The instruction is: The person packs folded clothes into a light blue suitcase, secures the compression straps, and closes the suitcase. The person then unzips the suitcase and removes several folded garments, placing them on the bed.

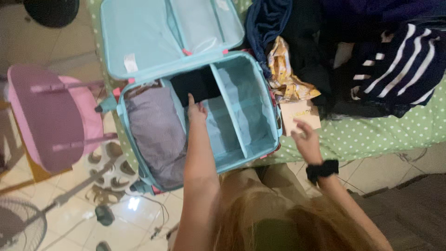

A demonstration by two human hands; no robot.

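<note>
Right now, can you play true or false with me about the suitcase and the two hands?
1. The suitcase is open. True.
2. The left hand touches a black folded cloth inside the suitcase. True.
3. The right hand holds the striped top. False: it is open and holds nothing, near a small tan card on the green dotted sheet.
4. A grey garment lies in the suitcase beside the black cloth. True.
5. The right wrist is bare. False: it wears a black scrunchie.
6. The pink chair stands on the bed. False: it stands on the tiled floor next to the suitcase.
</note>
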